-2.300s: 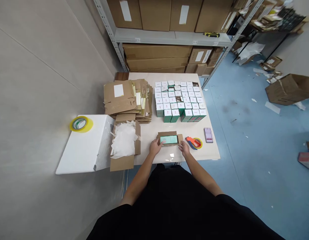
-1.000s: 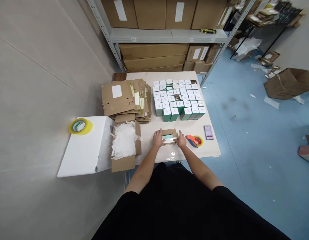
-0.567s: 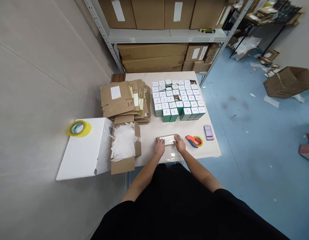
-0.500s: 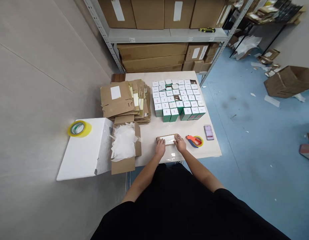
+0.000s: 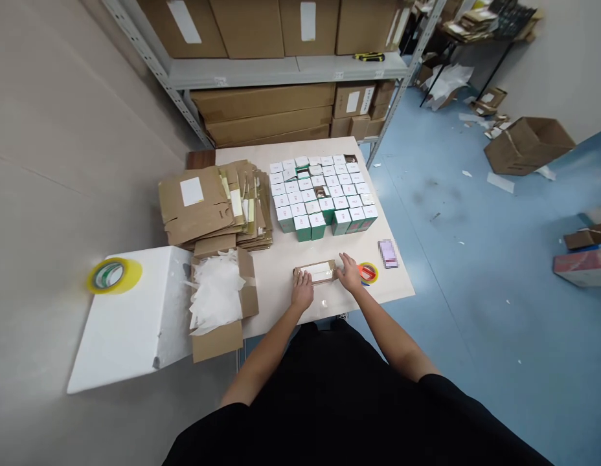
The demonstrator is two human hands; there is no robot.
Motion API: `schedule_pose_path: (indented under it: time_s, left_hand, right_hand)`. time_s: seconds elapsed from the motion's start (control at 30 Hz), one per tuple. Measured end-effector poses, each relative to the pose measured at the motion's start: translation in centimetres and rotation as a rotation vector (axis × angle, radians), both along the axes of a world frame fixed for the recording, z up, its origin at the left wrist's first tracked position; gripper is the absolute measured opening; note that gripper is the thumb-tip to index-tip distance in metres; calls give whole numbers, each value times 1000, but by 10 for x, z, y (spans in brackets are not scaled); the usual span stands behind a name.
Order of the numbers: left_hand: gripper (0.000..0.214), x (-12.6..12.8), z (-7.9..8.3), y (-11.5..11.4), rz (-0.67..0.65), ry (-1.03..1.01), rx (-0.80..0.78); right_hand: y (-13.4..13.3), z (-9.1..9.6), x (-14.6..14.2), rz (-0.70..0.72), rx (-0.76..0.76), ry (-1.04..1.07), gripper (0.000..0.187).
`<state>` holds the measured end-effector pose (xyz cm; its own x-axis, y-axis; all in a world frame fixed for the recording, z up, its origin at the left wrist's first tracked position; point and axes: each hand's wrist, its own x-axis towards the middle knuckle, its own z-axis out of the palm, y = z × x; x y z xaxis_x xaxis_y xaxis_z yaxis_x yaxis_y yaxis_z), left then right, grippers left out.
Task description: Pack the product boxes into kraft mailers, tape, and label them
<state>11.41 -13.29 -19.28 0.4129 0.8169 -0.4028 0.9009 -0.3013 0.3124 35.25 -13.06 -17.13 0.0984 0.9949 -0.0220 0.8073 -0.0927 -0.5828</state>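
Observation:
A small, flat cardboard box [image 5: 320, 272] with a white label on top lies near the table's front edge. My left hand [image 5: 303, 292] grips its left end, fingers over the top. At the right end, my right hand [image 5: 348, 274] has its fingers stretched out and holds nothing; whether a fingertip touches the box I cannot tell. Partly hidden behind that hand is a tape dispenser [image 5: 368, 272] with a yellow roll and orange-red parts. Farther right lies a purple, blurred-out flat item [image 5: 388, 254].
Rows of white-and-green boxes [image 5: 324, 194] stand at the back of the table. Flattened cartons [image 5: 198, 200] are piled to the left, beside an open carton [image 5: 217, 346] of white packing sheets. A tape roll [image 5: 114, 275] sits on a white block [image 5: 120, 336]. Behind rises a shelf rack [image 5: 281, 72].
My right hand has loosened from the box's right end, its fingers now extended. My left hand stays on the left end. The whole view has shifted, with things appearing farther left.

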Motion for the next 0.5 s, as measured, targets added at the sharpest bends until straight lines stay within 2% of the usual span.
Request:
schedule_pose_path:
  time_s: [0.13, 0.27, 0.4, 0.5]
  left_hand:
    - [69, 18, 1, 7, -19, 55, -27]
    - [77, 24, 6, 7, 17, 134, -74]
    - [83, 24, 13, 11, 79, 181, -155]
    - [85, 31, 17, 16, 109, 228, -188]
  right_hand:
    - [3, -1, 49, -109, -5, -11, 56]
    - [-2, -17, 86, -181, -168, -43, 39]
    - [-19, -44, 102, -108, -416, -29, 23]
    - [-33, -64, 103, -39, -481, -3, 31]
